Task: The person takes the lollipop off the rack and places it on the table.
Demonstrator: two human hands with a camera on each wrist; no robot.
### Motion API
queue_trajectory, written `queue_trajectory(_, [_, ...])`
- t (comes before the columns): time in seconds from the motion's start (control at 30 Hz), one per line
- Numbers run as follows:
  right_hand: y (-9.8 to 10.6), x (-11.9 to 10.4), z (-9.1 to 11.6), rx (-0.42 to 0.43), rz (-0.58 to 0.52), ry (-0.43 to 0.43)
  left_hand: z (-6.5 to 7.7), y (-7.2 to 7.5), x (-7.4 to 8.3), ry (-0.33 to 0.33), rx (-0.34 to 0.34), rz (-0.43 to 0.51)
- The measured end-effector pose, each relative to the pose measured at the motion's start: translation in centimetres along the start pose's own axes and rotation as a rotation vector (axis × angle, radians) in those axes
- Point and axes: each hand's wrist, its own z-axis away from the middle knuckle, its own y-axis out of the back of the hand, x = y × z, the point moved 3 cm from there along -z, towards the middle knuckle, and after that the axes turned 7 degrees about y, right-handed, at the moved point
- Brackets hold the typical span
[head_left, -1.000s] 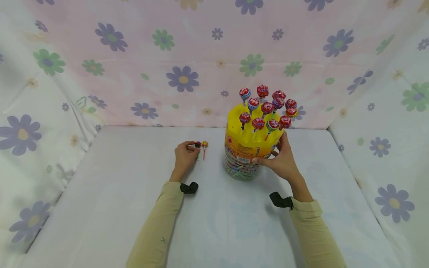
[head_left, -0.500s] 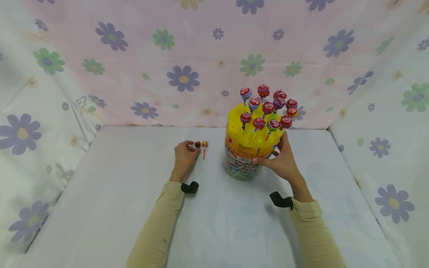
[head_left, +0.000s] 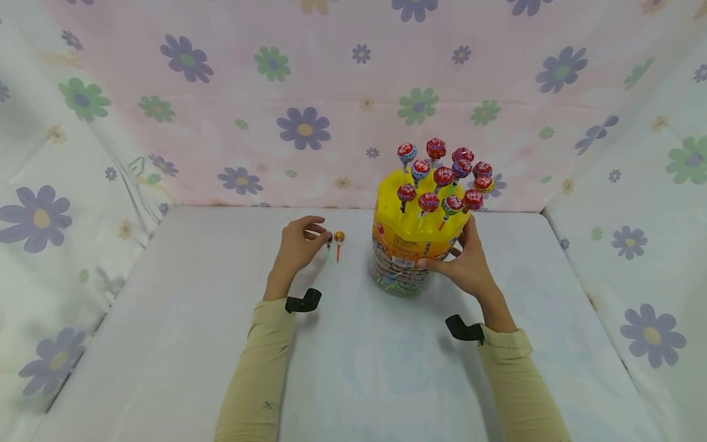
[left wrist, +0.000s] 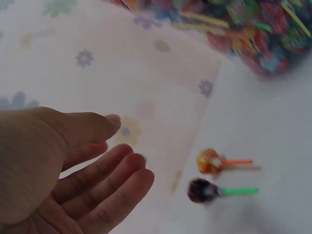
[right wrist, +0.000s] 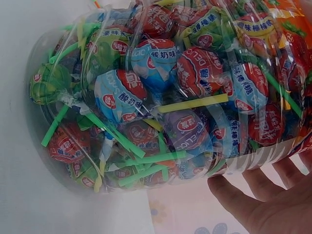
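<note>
Left of the lollipop jar (head_left: 405, 245), on the white surface (head_left: 364, 368), found dark-wrapped lollipop (left wrist: 202, 190) and yellow-wrapped lollipop (left wrist: 209, 161) lying side by side. Noted left hand (head_left: 297, 245) near but apart from both, with fingers (left wrist: 119, 200) loosely parted, gripping nothing. Noted right hand (head_left: 468, 265) curled round the jar's right side. Judged possible: rolling the dark-wrapped lollipop into its neighbour by a careless brush; loosening upright lollipops (head_left: 444, 177) in the yellow lid (head_left: 389, 212) by tilting the jar with that one-sided grip.

From above the counter (head_left: 166, 344), the head view faces forward and down past its far edge; the left wrist view looks closely past the left hand (head_left: 297, 248), the right one nearer at the jar (head_left: 400, 273) all three share.
</note>
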Motion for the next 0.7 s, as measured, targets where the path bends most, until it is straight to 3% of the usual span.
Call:
queue_trajectory(0.3, [0.0, 0.0, 0.0, -0.002, 0.002, -0.001, 2.3, -0.2, 6.7, -0.210, 0.020, 0.276])
queue_trajectory(0.4, [-0.1, -0.1, 0.0, -0.005, 0.002, -0.003, 3.1, -0.4, 8.7, -0.255, 0.015, 0.310])
queue_trajectory(0.7, [0.0, 0.0, -0.1, -0.003, -0.002, 0.008, 4.7, -1.6, 13.6, -0.491, 0.020, 0.359])
